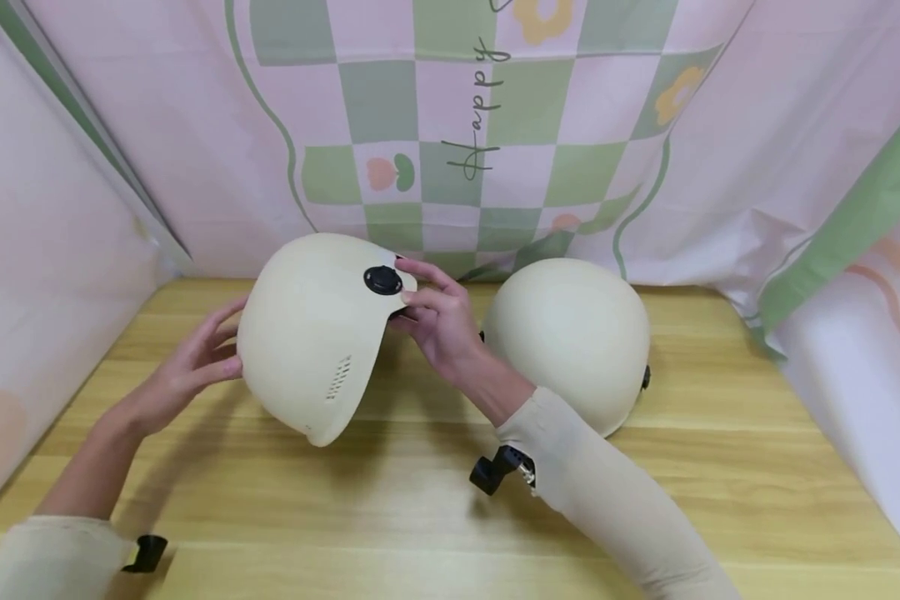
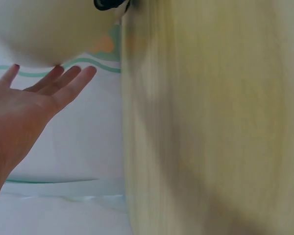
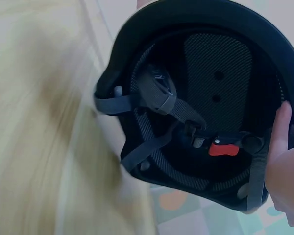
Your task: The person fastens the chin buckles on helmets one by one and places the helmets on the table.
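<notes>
A cream helmet (image 1: 307, 325) is held up tilted over the table, with a black round fitting (image 1: 382, 280) and a row of small slots on its shell. My right hand (image 1: 442, 321) grips its rim beside that fitting, thumb and fingers on either side. Against the rounded crown rest the fingertips of my left hand (image 1: 183, 367); in the left wrist view those fingers are fairly straight. The right wrist view looks into the helmet's dark padded inside (image 3: 218, 83), where grey straps and a red buckle tab (image 3: 223, 149) hang across.
A second cream helmet (image 1: 570, 342) sits dome up on the wooden table (image 1: 390, 525), right of the held one and close behind my right forearm. Patterned curtains (image 1: 450, 108) hang around the table's back and sides. Black cameras (image 1: 495, 471) are strapped to both wrists.
</notes>
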Action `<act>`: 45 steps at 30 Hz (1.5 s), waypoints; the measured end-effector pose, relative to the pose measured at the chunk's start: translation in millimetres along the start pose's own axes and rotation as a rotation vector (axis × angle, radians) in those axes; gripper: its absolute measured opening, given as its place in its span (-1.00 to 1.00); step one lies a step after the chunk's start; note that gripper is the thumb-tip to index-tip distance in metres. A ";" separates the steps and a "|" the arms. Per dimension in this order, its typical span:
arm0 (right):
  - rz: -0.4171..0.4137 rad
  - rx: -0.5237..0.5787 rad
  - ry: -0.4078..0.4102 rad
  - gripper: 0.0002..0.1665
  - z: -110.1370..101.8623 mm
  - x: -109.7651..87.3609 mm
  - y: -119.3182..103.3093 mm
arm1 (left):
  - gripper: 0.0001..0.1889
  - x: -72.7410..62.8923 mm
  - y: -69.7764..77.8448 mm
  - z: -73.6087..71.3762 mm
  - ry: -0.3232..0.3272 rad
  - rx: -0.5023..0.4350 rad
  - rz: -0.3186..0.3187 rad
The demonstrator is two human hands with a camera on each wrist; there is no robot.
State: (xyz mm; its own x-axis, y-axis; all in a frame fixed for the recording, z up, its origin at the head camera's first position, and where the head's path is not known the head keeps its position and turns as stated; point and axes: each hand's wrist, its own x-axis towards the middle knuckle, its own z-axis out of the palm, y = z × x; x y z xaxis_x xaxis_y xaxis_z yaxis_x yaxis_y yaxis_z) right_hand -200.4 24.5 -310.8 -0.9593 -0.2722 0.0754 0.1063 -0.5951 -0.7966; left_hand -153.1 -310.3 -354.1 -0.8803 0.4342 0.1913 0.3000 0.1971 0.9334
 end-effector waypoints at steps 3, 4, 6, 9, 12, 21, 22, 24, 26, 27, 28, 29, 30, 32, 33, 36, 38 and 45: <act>0.013 -0.017 0.017 -0.48 -5.2 -2.0 1.1 | -0.08 -1.9 -2.9 -0.8 -0.029 0.036 -0.033; 0.019 -0.024 0.022 -0.47 -7.2 -2.5 1.5 | -0.04 -2.0 -3.9 -0.8 -0.036 0.041 -0.043; 0.030 -0.039 0.036 -0.45 -11.0 -4.0 2.1 | 0.02 -1.9 -5.5 -0.4 -0.046 0.041 -0.068; 0.045 -0.057 0.053 -0.44 -16.7 -5.4 4.2 | 0.04 -0.9 -6.5 0.0 -0.049 0.053 -0.101; 0.050 -0.078 0.056 -0.43 -21.4 -6.5 6.3 | 0.03 0.1 -5.2 -0.2 -0.048 0.083 -0.130; 0.079 -0.148 0.040 -0.59 -28.5 -11.3 7.6 | 0.04 2.8 -0.3 0.0 -0.065 0.114 -0.158; 0.084 -0.152 0.030 -0.63 -29.2 -11.9 7.5 | 0.04 3.1 -0.1 0.2 -0.067 0.114 -0.155; 0.094 -0.159 0.011 -0.68 -30.7 -12.8 7.6 | 0.05 3.5 0.1 0.6 -0.068 0.120 -0.152; 0.095 -0.186 -0.020 -0.68 -33.3 -13.4 8.1 | 0.06 3.9 0.3 1.1 -0.067 0.123 -0.148; 0.095 -0.207 -0.038 -0.63 -34.8 -13.7 8.2 | 0.06 4.2 0.2 1.3 -0.065 0.123 -0.147; 0.096 -0.232 -0.057 -0.55 -36.7 -13.8 8.3 | 0.06 4.4 0.1 1.5 -0.064 0.124 -0.146; 0.098 -0.261 -0.074 -0.45 -38.3 -13.8 8.6 | 0.07 4.6 0.1 1.7 -0.062 0.124 -0.146; 0.099 -0.293 -0.093 -0.35 -39.8 -13.6 8.8 | 0.07 4.8 0.0 1.8 -0.061 0.120 -0.147; 0.108 -0.345 -0.122 -0.17 -42.7 -13.2 9.5 | 0.07 5.6 -0.7 2.2 -0.059 0.115 -0.145; 0.117 -0.363 -0.129 -0.12 -43.8 -13.0 9.9 | 0.07 6.1 -1.1 2.3 -0.059 0.112 -0.144; 0.129 -0.398 -0.131 -0.03 -45.4 -12.4 10.9 | 0.07 7.6 -2.3 2.5 -0.057 0.108 -0.141; 0.133 -0.408 -0.129 -0.02 -46.2 -12.4 11.3 | 0.07 8.8 -2.4 2.5 -0.055 0.111 -0.142; 0.182 -0.513 -0.087 0.05 -50.2 -11.3 16.3 | 0.08 12.9 -3.1 5.4 -0.051 0.150 -0.154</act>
State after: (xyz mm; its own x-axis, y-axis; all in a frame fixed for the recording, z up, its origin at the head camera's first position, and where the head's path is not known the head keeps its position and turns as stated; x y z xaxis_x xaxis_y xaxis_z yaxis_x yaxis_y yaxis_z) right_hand -201.0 55.9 -354.8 -0.9098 -0.4109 -0.0591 0.1067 -0.0937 -0.9899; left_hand -163.3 -300.5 -356.1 -0.9012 0.4324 0.0305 0.2180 0.3912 0.8941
